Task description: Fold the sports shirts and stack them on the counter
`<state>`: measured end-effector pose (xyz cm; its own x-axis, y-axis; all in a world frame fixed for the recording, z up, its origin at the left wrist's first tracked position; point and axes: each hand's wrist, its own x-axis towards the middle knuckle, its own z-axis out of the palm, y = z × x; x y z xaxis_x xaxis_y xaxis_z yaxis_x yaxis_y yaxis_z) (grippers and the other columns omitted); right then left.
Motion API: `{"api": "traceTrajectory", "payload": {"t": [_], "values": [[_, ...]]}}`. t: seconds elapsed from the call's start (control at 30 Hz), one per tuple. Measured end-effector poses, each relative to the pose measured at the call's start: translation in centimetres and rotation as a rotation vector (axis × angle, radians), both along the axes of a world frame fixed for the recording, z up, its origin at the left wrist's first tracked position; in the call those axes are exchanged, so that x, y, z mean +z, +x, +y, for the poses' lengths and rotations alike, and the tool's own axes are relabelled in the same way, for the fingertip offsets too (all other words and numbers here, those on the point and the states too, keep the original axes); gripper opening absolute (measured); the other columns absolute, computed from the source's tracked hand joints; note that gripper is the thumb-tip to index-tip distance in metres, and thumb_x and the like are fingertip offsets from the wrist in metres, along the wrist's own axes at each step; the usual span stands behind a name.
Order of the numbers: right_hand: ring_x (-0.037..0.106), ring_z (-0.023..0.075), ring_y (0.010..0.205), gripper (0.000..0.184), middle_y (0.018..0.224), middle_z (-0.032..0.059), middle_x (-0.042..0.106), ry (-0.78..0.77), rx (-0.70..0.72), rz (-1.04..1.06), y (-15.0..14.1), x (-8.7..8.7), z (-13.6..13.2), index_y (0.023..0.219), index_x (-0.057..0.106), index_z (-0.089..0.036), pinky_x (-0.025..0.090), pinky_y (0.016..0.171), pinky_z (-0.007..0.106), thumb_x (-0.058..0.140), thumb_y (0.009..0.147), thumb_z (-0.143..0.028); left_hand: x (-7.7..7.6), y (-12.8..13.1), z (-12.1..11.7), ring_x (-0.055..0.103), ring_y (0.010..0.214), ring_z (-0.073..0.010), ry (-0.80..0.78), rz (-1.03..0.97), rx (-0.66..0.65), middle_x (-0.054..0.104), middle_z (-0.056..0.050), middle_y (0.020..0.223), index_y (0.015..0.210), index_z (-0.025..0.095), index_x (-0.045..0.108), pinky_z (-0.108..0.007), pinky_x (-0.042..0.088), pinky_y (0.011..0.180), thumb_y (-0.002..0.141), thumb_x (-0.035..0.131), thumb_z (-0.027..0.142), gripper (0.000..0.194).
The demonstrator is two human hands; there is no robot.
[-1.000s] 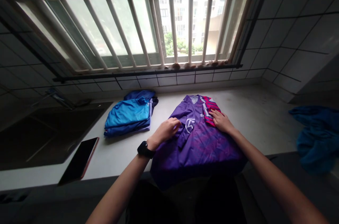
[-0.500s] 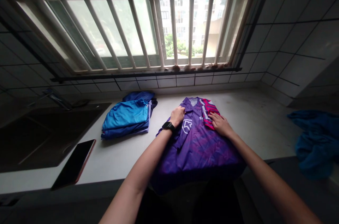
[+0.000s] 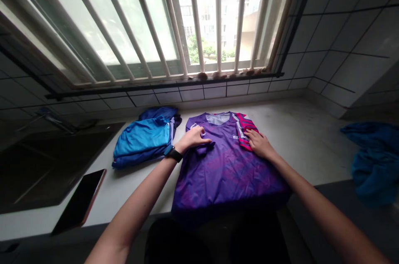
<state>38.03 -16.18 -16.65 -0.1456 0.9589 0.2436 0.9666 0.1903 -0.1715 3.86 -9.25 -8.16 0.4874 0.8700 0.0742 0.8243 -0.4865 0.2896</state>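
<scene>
A purple short-sleeved T-shirt [image 3: 229, 164] lies spread on the counter, its collar toward the window and its hem hanging over the front edge. My left hand [image 3: 196, 138] rests on its left shoulder area, thumb and fingers apart, over a folded-in bit of sleeve; part of the cloth beneath is hidden. On the other side, my right hand [image 3: 259, 144] lies flat with fingers outstretched on the pink-and-white patterned sleeve [image 3: 245, 124], which is folded inward. A dark watch is on my left wrist.
Left of the shirt is a stack of folded blue clothes [image 3: 141, 137]. A phone [image 3: 80, 201] lies near the front edge, beside a dark sink [image 3: 46, 164] with a faucet. Crumpled teal cloth [image 3: 375, 164] is at far right. A barred window [image 3: 156, 31] is behind the counter.
My left hand has moved left and loosened, and the shirt's left side now lies spread outward, showing more collar and chest. My right hand stays on the sleeve. The view has shifted slightly.
</scene>
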Motion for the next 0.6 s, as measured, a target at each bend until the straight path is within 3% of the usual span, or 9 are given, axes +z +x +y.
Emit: {"api": "traceTrajectory", "payload": {"t": [0.07,0.13,0.23,0.33,0.4,0.5,0.6], "values": [[0.041,0.0216,0.148,0.052,0.158,0.0064,0.047,0.001,0.005,-0.001,0.0,0.1,-0.1,0.145,0.056,-0.022,0.033,0.120,0.046,0.032,0.098,-0.021,-0.7,0.4,-1.5,0.064,0.085,-0.0233,-0.071,0.026,-0.118,0.068,-0.007,0.091,0.088,0.019,0.063,-0.033,0.052,0.080,0.079,0.069,0.038,0.022],[0.041,0.0219,0.147,0.052,0.158,0.0068,0.047,0.003,0.010,0.003,-0.1,0.2,-0.1,0.144,0.056,-0.021,0.034,0.120,0.046,0.032,0.098,-0.021,-0.9,-0.2,-2.6,0.064,0.087,-0.0219,-0.048,0.006,-0.105,0.068,-0.007,0.091,0.086,0.019,0.063,-0.032,0.052,0.082,0.082,0.062,0.025,0.007],[0.042,0.0216,0.147,0.052,0.158,0.0059,0.047,0.004,-0.001,0.013,-0.1,0.1,0.0,0.144,0.057,-0.022,0.034,0.120,0.047,0.031,0.098,-0.021,-0.2,-2.0,-3.7,0.066,0.090,-0.0226,0.087,-0.062,0.129,0.068,-0.009,0.093,0.085,0.018,0.065,-0.033,0.052,0.086,0.082,0.050,0.014,0.016],[0.042,0.0218,0.147,0.052,0.159,0.0054,0.045,0.002,-0.008,0.020,-0.1,0.0,0.0,0.144,0.056,-0.021,0.033,0.120,0.048,0.030,0.099,-0.022,0.9,-3.2,-4.6,0.066,0.095,-0.0246,0.295,-0.224,0.408,0.067,-0.012,0.102,0.090,0.017,0.067,-0.037,0.054,0.090,0.088,0.046,0.021,0.022],[0.041,0.0227,0.147,0.053,0.159,0.0055,0.045,0.000,-0.006,0.026,-0.1,0.0,0.1,0.145,0.056,-0.021,0.033,0.120,0.049,0.030,0.099,-0.023,1.4,-3.4,-5.2,0.068,0.094,-0.0230,0.343,-0.395,0.529,0.067,-0.012,0.105,0.102,0.018,0.067,-0.037,0.056,0.090,0.090,0.043,0.022,0.027],[0.042,0.0237,0.147,0.053,0.159,0.0057,0.045,-0.005,0.005,0.033,0.0,0.0,0.0,0.145,0.056,-0.022,0.034,0.119,0.050,0.031,0.098,-0.023,2.0,-3.3,-6.0,0.070,0.076,-0.0183,0.112,-0.592,0.603,0.070,-0.007,0.093,0.120,0.018,0.061,-0.033,0.060,0.075,0.091,0.034,0.017,0.040],[0.043,0.0252,0.145,0.053,0.158,0.0066,0.046,0.002,0.016,0.036,0.0,0.1,-0.1,0.144,0.057,-0.022,0.034,0.119,0.051,0.032,0.097,-0.022,2.7,-3.6,-6.9,0.070,0.073,-0.0184,-0.169,-0.430,0.420,0.071,-0.005,0.085,0.101,0.017,0.070,-0.032,0.060,0.076,0.083,0.040,0.011,0.036]]}}
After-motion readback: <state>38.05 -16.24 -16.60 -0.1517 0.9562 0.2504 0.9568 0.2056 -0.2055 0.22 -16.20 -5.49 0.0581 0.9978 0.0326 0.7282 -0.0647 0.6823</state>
